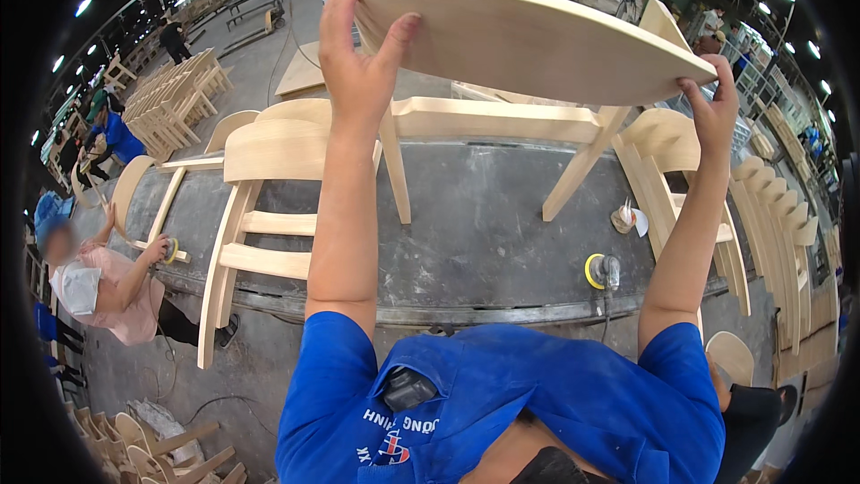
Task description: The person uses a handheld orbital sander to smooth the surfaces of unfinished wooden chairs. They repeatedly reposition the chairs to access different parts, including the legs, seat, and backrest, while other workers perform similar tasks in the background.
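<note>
A pale wooden chair frame stands before me on the dark grey worktable, its curved backrest tilted toward me. My left hand grips the backrest's left end, with the thumb on the near face and the fingers around the far side. At the other end my right hand is closed on the corner in the same way. Below the backrest a cross rail joins two splayed legs that come down to the tabletop. The far parts of the frame are partly hidden behind the backrest.
A round sander with a yellow pad lies on the table near a small whitish bundle. Chair frames flank me on the left and the right. A co-worker at left holds another sander.
</note>
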### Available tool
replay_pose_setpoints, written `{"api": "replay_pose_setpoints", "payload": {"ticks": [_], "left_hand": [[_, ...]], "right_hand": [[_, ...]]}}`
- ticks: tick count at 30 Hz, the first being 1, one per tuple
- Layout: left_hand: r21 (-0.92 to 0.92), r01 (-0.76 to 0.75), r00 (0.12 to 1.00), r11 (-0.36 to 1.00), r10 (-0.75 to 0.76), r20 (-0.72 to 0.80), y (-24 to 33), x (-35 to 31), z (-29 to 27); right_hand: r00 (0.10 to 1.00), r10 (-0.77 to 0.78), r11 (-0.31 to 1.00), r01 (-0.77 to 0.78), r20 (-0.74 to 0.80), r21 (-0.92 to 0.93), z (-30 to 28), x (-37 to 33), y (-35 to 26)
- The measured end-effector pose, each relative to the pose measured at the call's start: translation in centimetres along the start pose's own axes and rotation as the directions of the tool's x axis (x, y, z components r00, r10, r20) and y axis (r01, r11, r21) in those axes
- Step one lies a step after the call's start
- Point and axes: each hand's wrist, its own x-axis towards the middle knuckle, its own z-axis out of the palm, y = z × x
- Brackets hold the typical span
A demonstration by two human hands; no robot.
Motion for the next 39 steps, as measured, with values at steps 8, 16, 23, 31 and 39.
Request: {"api": "replay_pose_setpoints", "payload": {"ticks": [8, 16, 23, 31, 39], "left_hand": [[0.173, -0.283, 0.958, 0.943, 0.287, 0.005, 3.2, 1.8, 2.8], [0.223, -0.201, 0.98, 0.954, 0.197, 0.039, 2.8, 1.6, 3.4], [0.188, -0.109, 0.994, 0.976, 0.104, 0.036, 2.1, 1.1, 2.7], [0.107, -0.024, 0.997, 0.994, 0.017, 0.069, 2.1, 0.5, 1.0], [0.195, -0.078, 0.994, 0.978, 0.062, 0.087, 4.6, -0.4, -0.3]], "right_hand": [[0.999, -0.002, 0.998, 0.0, -0.033, -0.064, 1.2, 1.0, 1.5], [0.975, -0.117, 0.987, 0.094, -0.188, -0.129, 2.6, 0.0, 2.4], [0.965, 0.088, 0.996, -0.09, -0.248, 0.005, 2.9, -4.1, 6.3], [0.949, 0.293, 0.925, -0.249, -0.119, 0.287, 3.9, -7.0, 8.9], [0.921, 0.389, 0.793, -0.345, 0.018, 0.502, 3.2, -7.4, 9.1]]}}
